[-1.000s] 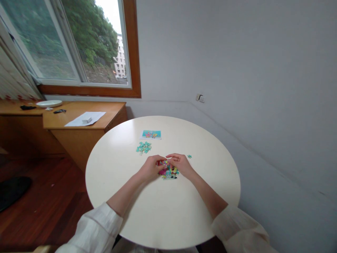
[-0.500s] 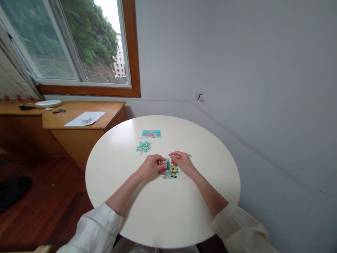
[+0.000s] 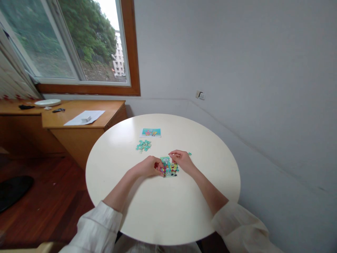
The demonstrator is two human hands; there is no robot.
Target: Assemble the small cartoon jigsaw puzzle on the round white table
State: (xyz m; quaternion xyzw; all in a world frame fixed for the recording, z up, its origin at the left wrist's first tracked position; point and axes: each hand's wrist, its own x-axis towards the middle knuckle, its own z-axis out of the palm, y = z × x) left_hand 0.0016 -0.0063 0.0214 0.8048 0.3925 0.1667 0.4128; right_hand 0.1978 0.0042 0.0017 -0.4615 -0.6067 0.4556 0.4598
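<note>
While I have the left hand [image 3: 151, 166] at nine o'clock of the partly joined puzzle [image 3: 167, 170], its fingers curl in over the pink-and-purple edge; whether they grasp a piece or only press, I cannot tell from here. At two o'clock I see the right hand [image 3: 183, 160], thumb and fingertips drawn close together over the puzzle's far corner (anything between them is too small for me to make out). The puzzle itself rests near the middle of the round white table [image 3: 158, 211], a yellow figure on its right side. From it, the pile of teal pieces [image 3: 143, 146] sits at ten o'clock, the picture card [image 3: 150, 133] at eleven, and the single loose piece [image 3: 190, 154] at two, just beyond the right hand. Farther off, at ten, I have the wooden desk [image 3: 76, 135].
</note>
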